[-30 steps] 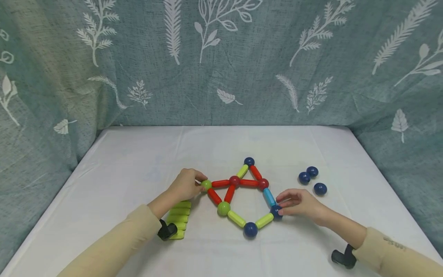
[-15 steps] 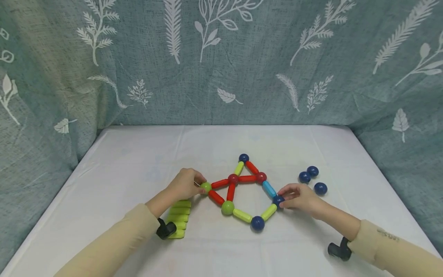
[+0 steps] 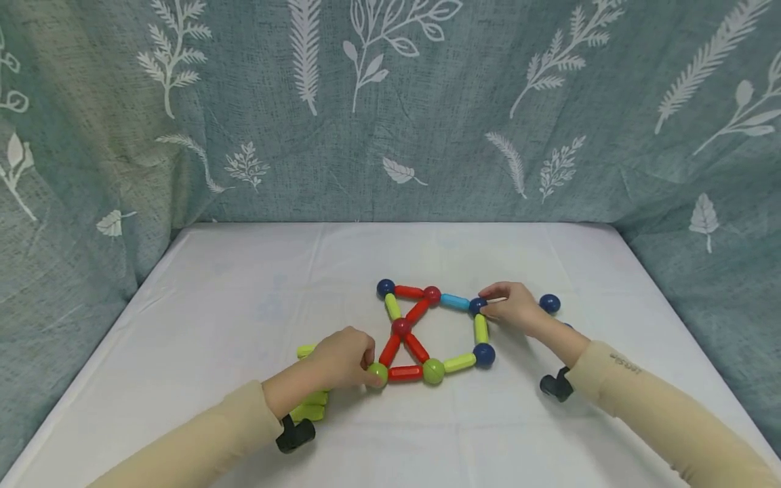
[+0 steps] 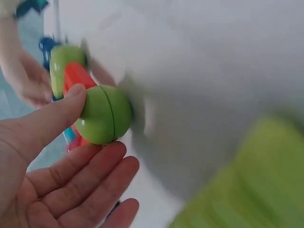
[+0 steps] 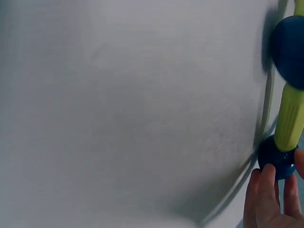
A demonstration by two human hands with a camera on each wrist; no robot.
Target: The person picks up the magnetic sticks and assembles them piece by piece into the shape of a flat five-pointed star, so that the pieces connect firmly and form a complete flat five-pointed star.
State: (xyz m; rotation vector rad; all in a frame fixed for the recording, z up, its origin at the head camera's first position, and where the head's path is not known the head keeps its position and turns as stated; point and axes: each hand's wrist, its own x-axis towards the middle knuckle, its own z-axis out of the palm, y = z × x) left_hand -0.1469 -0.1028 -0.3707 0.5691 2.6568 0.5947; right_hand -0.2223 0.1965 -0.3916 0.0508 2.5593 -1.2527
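Note:
A flat frame of balls and rods lies on the white cloth. Its rods are red, yellow-green and one light blue rod (image 3: pixel 455 301). My left hand (image 3: pixel 342 359) pinches the green ball (image 4: pixel 105 115) at the frame's near left corner between thumb and fingers. A second green ball (image 3: pixel 434 371) sits to its right, joined by a red rod (image 3: pixel 405 373). At the far right corner my right hand (image 3: pixel 514 308) pinches a dark blue ball (image 5: pixel 277 157). Another dark blue ball (image 3: pixel 485 355) is nearer, joined to it by a yellow-green rod (image 5: pixel 290 118). Two red balls link the upper rods.
Several loose yellow-green rods (image 3: pixel 309 411) lie in a row, partly hidden under my left hand and wrist. A loose dark blue ball (image 3: pixel 550 303) rests beyond my right hand, and another is mostly covered by the right arm. A patterned curtain (image 3: pixel 390 122) hangs behind the table.
Both hands have turned the frame counterclockwise on the cloth. My right hand moved away from me with its blue ball, while my left hand came nearer and slightly right with the green one.

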